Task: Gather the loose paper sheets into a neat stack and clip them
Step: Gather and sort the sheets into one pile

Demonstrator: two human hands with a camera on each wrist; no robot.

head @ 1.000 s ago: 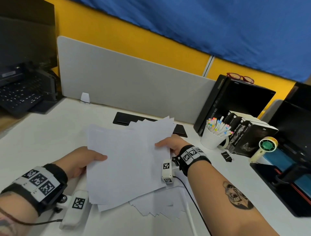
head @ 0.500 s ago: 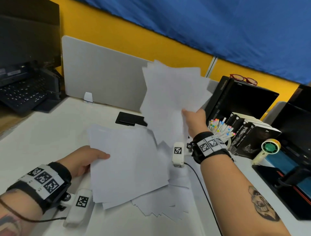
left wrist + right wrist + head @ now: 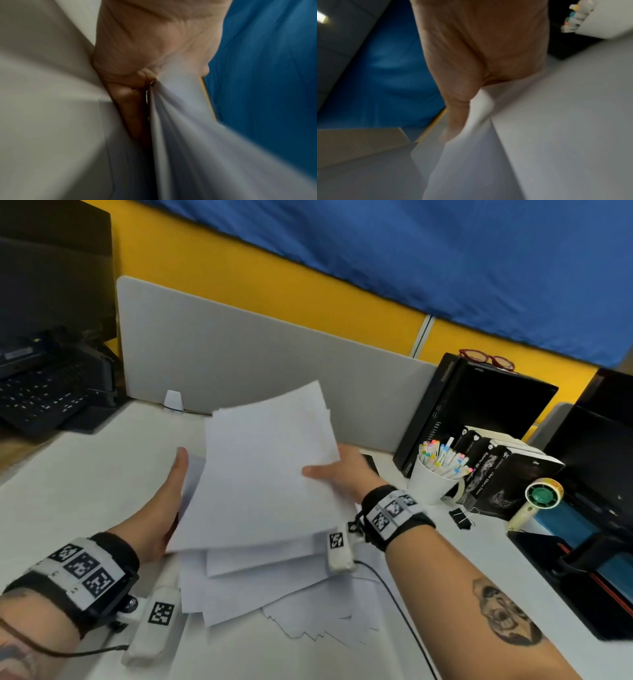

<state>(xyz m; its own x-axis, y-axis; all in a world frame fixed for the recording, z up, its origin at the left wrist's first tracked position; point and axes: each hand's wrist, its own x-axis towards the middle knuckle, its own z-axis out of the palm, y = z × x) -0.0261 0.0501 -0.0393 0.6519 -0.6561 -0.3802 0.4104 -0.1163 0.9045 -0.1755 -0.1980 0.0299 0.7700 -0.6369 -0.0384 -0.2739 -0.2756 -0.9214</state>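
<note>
A bundle of white paper sheets (image 3: 260, 474) is held tilted above the white desk (image 3: 68, 474) in the head view. My left hand (image 3: 169, 498) grips the bundle's left edge; the left wrist view shows the paper sheets (image 3: 180, 121) tucked into the crook of the left hand (image 3: 137, 75). My right hand (image 3: 342, 474) pinches the right edge, thumb on top and fingers hidden beneath. The right wrist view shows the thumb of my right hand (image 3: 458, 94) on the sheets (image 3: 479, 135). More loose sheets (image 3: 308, 621) lie fanned on the desk below. A black binder clip (image 3: 460, 517) lies to the right.
A white cup of markers (image 3: 433, 481), black books (image 3: 503, 474) and a small hand fan (image 3: 539, 499) stand right of the paper. A black computer case (image 3: 479, 412) and grey divider (image 3: 239, 354) close the back. A keyboard (image 3: 41, 402) sits far left.
My right hand lifted a bunch of sheets high, then brought it down and left onto the sheets in my left hand. The left hand moved forward to the bundle's left edge.
</note>
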